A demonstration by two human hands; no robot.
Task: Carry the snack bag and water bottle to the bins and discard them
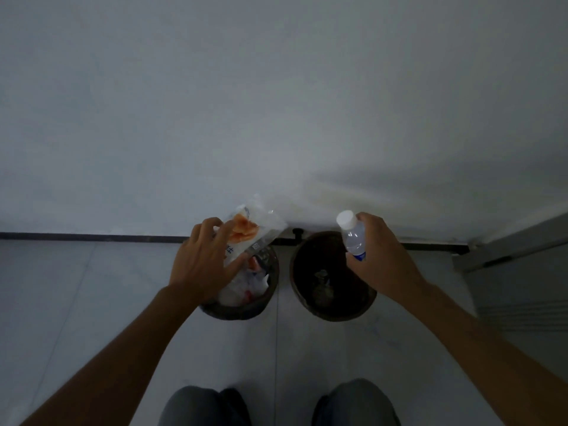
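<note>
Discard step: left hand closed on the crinkled clear-and-orange plastic snack bag above the rubbish-filled round dark bin; right hand clasps the clear white-capped water bottle over the near-empty round dark bin at 3 o'clock of the first; next, judged, each grip opens

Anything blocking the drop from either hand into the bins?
Nothing visible. The snack bag in the left hand hangs over the litter-filled left bin; the water bottle in the right hand is above the right bin.
</note>
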